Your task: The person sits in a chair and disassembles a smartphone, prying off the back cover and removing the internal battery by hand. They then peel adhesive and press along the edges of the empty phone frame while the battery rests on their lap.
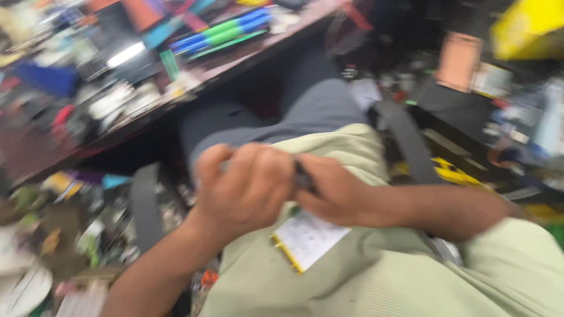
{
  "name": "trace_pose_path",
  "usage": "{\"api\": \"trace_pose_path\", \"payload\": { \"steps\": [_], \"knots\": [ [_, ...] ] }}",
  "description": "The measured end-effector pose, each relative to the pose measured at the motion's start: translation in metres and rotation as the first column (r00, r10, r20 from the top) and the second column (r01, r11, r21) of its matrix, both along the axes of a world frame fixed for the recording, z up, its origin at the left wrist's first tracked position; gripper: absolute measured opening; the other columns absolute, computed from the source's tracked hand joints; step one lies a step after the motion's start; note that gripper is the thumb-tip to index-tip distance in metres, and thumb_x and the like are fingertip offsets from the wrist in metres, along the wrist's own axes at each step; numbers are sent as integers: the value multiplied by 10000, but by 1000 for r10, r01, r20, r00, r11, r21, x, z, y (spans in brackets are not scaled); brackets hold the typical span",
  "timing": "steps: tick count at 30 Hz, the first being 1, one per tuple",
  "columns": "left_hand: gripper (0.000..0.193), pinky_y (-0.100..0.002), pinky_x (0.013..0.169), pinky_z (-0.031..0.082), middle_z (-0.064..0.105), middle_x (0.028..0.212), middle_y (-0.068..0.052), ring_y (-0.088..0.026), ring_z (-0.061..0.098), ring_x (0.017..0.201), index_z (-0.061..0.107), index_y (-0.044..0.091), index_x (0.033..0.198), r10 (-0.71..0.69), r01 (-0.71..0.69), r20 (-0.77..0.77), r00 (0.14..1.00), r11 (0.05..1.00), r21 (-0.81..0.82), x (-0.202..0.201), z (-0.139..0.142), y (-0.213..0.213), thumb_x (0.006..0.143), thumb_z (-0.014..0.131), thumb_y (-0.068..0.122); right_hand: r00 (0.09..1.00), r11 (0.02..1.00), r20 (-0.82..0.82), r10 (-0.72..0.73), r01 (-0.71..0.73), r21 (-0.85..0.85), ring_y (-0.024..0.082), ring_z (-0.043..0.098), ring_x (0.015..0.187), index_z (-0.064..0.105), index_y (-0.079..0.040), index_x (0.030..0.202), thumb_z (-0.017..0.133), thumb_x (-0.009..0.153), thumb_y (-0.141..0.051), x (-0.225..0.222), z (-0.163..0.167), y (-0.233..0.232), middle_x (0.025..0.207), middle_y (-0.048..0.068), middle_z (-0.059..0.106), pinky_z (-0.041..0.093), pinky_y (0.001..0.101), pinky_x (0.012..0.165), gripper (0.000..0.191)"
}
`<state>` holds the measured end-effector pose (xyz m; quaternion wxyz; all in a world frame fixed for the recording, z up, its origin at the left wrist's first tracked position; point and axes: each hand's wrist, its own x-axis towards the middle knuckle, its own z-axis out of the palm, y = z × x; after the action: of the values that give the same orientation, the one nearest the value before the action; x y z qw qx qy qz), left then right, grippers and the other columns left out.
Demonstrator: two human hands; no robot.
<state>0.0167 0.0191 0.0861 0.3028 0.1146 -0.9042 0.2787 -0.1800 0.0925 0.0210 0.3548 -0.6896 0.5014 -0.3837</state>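
The picture is heavily blurred by motion. My left hand (244,188) and my right hand (335,191) meet over my lap, both closed around a small dark object (302,176) held between them; I cannot make out what kind of thing it is. Just below the hands a flat white rectangular piece with a yellow edge (305,240) lies on my pale green shirt (364,276). My grey trousers (311,111) show beyond the hands.
A brown workbench (235,61) runs along the upper left, crowded with small parts, tools and a blue-and-green cylinder (220,34). Dark chair arms (405,141) flank my lap. Cluttered shelves and a yellow box (529,29) fill the right side.
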Motion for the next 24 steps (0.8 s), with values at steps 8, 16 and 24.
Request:
{"api": "trace_pose_path", "payload": {
  "steps": [8,16,24],
  "knots": [
    [56,-388,845,397,551,1008,-39,-191,575,957,659,50,1008,-41,44,-99,994,999,25,-1,-8,-5,981,630,87,999,998,-26,42,-43,-49,232,632,661,603,-28,976,669,888,-106,-9,1,-2,787,97,652,506,361,623,136],
    [64,-348,798,385,534,924,3,-157,569,895,638,116,982,-41,48,-196,980,998,32,-3,-1,-9,927,613,94,996,996,-11,83,-83,12,152,612,587,631,-46,924,628,908,-64,-11,6,-2,706,38,642,485,320,557,25],
    [60,-350,780,390,505,873,22,-149,567,877,600,154,931,-46,56,-260,964,998,34,-4,3,-9,904,610,101,988,988,15,157,-157,7,121,646,631,683,-60,942,608,950,-71,-16,8,1,761,11,682,506,293,570,77]
  ]
}}
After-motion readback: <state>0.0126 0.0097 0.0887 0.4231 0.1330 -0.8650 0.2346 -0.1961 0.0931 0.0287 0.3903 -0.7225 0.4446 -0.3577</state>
